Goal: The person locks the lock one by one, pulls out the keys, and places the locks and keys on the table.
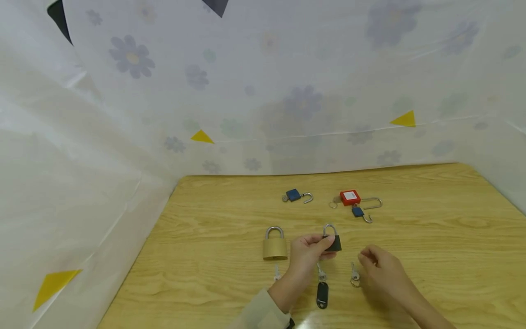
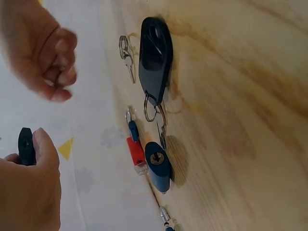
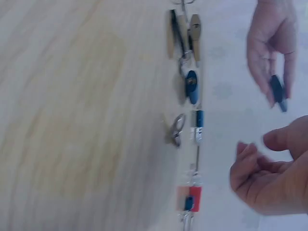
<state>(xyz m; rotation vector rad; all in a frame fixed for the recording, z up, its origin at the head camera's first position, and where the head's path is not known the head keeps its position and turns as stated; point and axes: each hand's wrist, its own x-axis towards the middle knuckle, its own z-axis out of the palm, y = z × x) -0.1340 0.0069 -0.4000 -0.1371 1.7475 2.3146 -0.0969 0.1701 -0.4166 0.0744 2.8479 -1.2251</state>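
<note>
My left hand [image 1: 302,260] pinches a black padlock [image 1: 337,244], shackle upward, above the table. In the left wrist view the same padlock [image 2: 27,148] shows its keyhole end. To its right hovers my right hand [image 1: 382,269], fingers loosely curled, with nothing seen in it. Below the hands lie a key with a black tag [image 1: 322,294] and a key on a ring [image 1: 355,275]. A third key [image 1: 277,273] lies partly behind my left wrist. A brass padlock [image 1: 275,249] stands left of my left hand. A blue padlock [image 2: 158,166] stands beyond the tagged key, hidden in the head view.
Farther back lie a blue padlock [image 1: 293,195] with its shackle out, a red padlock [image 1: 350,198] with a white label, and a small blue padlock [image 1: 358,212] against it. A flowered sheet [image 1: 304,103] hangs behind the wooden table [image 1: 197,256].
</note>
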